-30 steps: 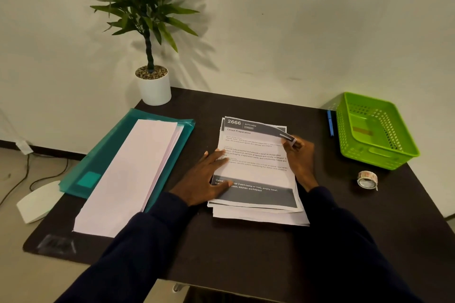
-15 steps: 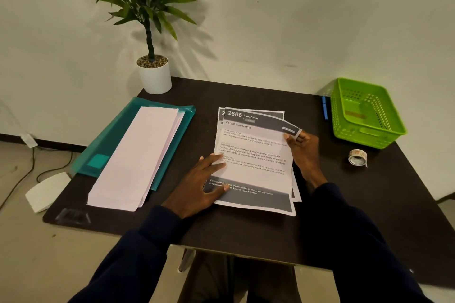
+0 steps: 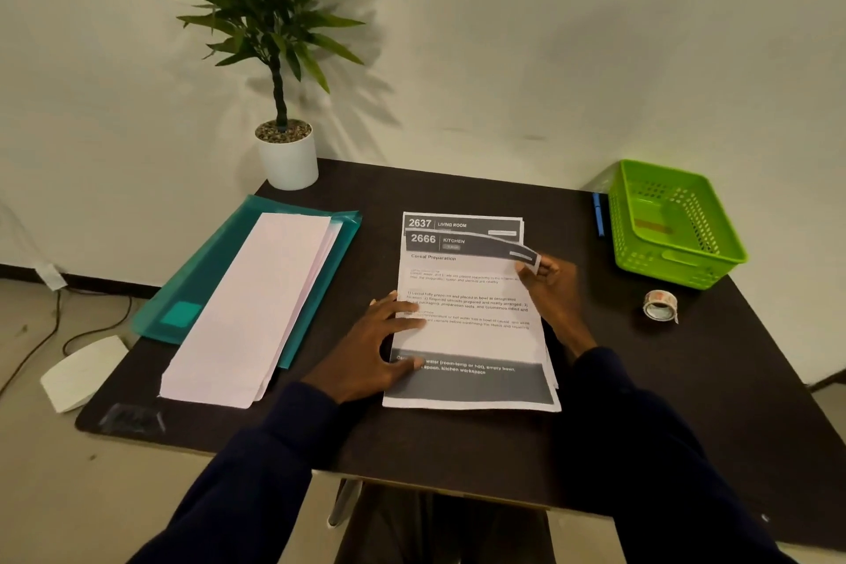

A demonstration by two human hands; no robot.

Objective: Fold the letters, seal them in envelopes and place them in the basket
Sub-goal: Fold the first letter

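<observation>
Nearest the camera, two dark sleeves (image 3: 256,485) reach forward over the front edge of the dark table (image 3: 458,453) to the stack of printed letters (image 3: 471,394), which lies flat at the middle of the table. The left hand (image 3: 371,353) rests palm down on the left side of the stack, its fingers (image 3: 405,321) spread and pressed flat on the top letter (image 3: 467,334), a sheet headed "2666 KITCHEN" with a dark band along its near edge. The right hand (image 3: 551,293) sits at the right edge of the stack, thumb and fingertips pinching the far right corner of the top letter, which curls up off the sheet below. That lower sheet shows the heading "2637 LIVING ROOM" just beyond the lifted edge. Left of the stack, well apart from it, a pile of long white envelopes (image 3: 247,316) lies on a teal plastic folder (image 3: 206,284). Right of the stack, a roll of clear tape (image 3: 659,306) stands on the table, and beyond it the green plastic basket (image 3: 677,261) sits at the far right corner; whether it holds anything is hard to tell. A blue pen (image 3: 598,215) lies just beside the basket on the side toward the stack. Beyond the folder, a potted plant (image 3: 286,151) stands at the far left corner against the wall.
</observation>
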